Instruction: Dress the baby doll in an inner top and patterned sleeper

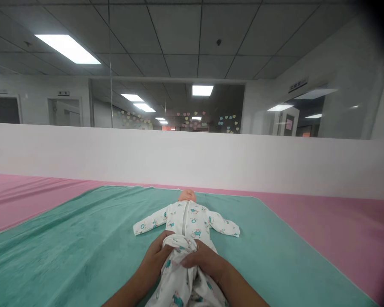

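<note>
Left hand (154, 258) and right hand (202, 260), seemingly closed on the bunched sleepsuit (179, 251), sit at the near end of a baby manikin (188, 215) lying head-away on a green towel (67, 230).

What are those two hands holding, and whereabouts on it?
The left hand and right hand grip the white printed sleepsuit on a baby doll, bunched together around its waist.

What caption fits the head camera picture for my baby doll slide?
Left hand and right hand gather the bunched white patterned sleepsuit of a plastic baby doll lying on a teal towel.
</note>
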`<action>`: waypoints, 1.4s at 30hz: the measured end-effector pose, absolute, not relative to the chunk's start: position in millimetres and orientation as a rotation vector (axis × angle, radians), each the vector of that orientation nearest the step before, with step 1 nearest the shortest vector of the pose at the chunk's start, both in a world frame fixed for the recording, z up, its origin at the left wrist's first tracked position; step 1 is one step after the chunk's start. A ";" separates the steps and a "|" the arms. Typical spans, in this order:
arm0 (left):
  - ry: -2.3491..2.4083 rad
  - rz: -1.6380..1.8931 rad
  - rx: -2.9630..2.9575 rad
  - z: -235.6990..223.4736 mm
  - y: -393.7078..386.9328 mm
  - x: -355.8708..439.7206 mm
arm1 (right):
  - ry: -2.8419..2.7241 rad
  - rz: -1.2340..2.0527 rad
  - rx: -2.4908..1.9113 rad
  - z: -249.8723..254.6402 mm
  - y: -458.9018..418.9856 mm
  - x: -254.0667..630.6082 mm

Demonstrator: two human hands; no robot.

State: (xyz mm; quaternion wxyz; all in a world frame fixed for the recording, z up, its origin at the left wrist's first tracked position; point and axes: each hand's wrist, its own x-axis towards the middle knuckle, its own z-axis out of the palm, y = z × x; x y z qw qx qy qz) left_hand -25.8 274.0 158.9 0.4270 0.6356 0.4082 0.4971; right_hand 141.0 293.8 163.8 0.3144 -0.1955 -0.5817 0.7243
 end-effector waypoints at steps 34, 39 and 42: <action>1.012 1.204 1.625 144.4 289.1 -33.1 | -1.733 1.761 -0.704 173.7 289.3 144.5; 1.006 1.203 1.634 140.9 290.7 -34.2 | -1.754 1.737 -0.745 175.9 288.5 146.1; 1.008 1.202 1.631 140.8 291.9 -34.8 | -1.769 1.711 -0.789 173.4 290.7 146.3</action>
